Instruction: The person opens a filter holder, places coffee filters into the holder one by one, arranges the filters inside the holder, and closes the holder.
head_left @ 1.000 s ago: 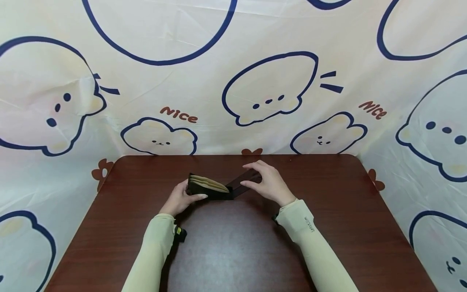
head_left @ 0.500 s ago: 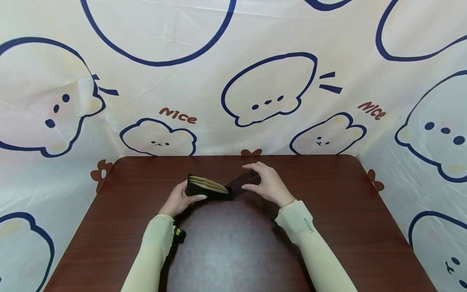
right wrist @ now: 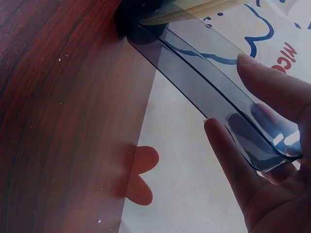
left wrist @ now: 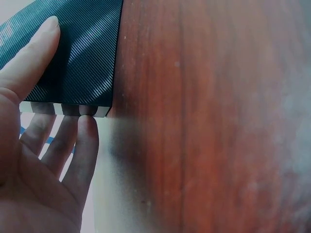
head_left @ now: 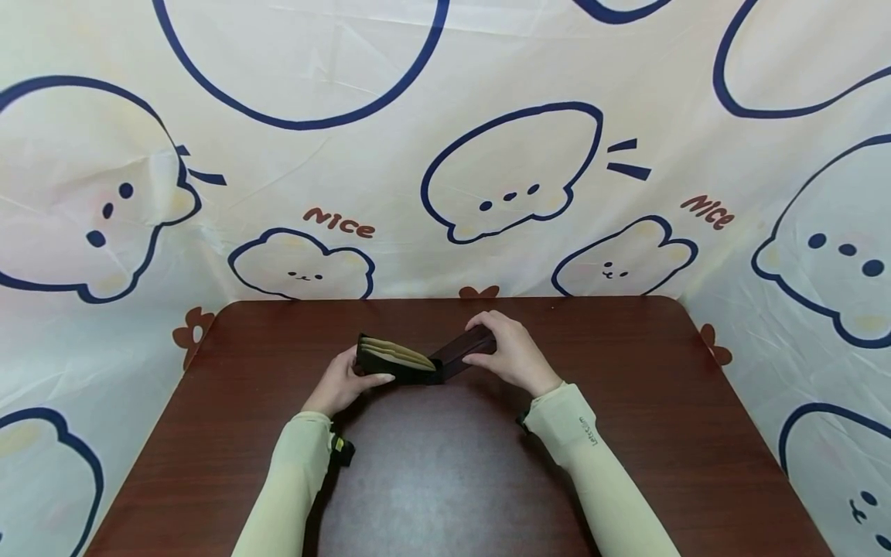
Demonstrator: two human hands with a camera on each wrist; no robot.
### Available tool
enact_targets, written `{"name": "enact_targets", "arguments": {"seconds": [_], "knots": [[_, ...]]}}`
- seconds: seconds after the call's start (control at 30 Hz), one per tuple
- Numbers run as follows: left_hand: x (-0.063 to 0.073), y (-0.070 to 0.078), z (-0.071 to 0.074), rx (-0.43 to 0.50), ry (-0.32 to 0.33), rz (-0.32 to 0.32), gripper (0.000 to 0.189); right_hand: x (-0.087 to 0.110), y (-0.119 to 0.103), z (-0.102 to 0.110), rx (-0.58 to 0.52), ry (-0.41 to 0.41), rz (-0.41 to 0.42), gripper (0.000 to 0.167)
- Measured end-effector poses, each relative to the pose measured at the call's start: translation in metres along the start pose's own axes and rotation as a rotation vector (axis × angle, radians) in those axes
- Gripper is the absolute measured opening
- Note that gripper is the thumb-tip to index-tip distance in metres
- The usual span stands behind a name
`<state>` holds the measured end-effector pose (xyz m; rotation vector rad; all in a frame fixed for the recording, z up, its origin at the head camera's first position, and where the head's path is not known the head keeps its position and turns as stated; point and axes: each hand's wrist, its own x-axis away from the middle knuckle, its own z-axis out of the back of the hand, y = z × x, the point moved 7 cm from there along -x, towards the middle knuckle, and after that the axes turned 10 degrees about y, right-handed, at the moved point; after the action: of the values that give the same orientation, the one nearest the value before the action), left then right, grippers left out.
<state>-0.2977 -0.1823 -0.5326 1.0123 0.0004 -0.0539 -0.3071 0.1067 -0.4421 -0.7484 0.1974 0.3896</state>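
Observation:
A dark ribbed card box (head_left: 395, 367) with upright cream dividers (head_left: 400, 353) inside stands at the middle of the table, its lid swung out to the right. My left hand (head_left: 343, 383) holds its left end, thumb on the ribbed face and fingertips against the end, as the left wrist view shows. With thumb and fingers on opposite sides, my right hand (head_left: 513, 352) grips the far end of the smoky see-through lid (right wrist: 209, 87). The lid slants upward from the box's right end. In the right wrist view the fingers show through the clear plastic.
The brown wooden table (head_left: 592, 433) reaches back to a pale cloth (head_left: 390, 178) printed with blue outlined characters, which hangs behind and at both sides. A dark wrist device (head_left: 343, 450) sits below my left sleeve.
Both hands keep their hold and the box stays nearly in place. My right fingers have shifted very slightly on the lid, and the head view has drifted a little.

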Motion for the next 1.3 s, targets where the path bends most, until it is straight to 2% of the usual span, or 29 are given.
{"name": "enact_targets", "arguments": {"seconds": [0.33,0.5,0.83,1.07,1.3], "knots": [[-0.001,0.000,0.000,0.003,0.006,0.004,0.045,-0.001,0.000,-0.001,-0.011,-0.011,-0.014,0.047],[0.000,-0.001,0.000,0.004,-0.004,0.018,0.045,-0.003,-0.002,-0.001,-0.008,0.002,0.001,0.050],[0.001,-0.001,0.000,0.016,-0.004,0.025,0.045,-0.006,-0.006,-0.003,-0.033,0.026,-0.020,0.049],[0.001,-0.002,0.001,0.002,0.007,0.019,0.045,-0.006,-0.009,-0.005,-0.044,0.037,-0.003,0.049],[0.000,-0.003,0.000,0.005,0.003,0.022,0.046,-0.011,-0.018,-0.008,-0.039,0.014,0.019,0.052]]}}
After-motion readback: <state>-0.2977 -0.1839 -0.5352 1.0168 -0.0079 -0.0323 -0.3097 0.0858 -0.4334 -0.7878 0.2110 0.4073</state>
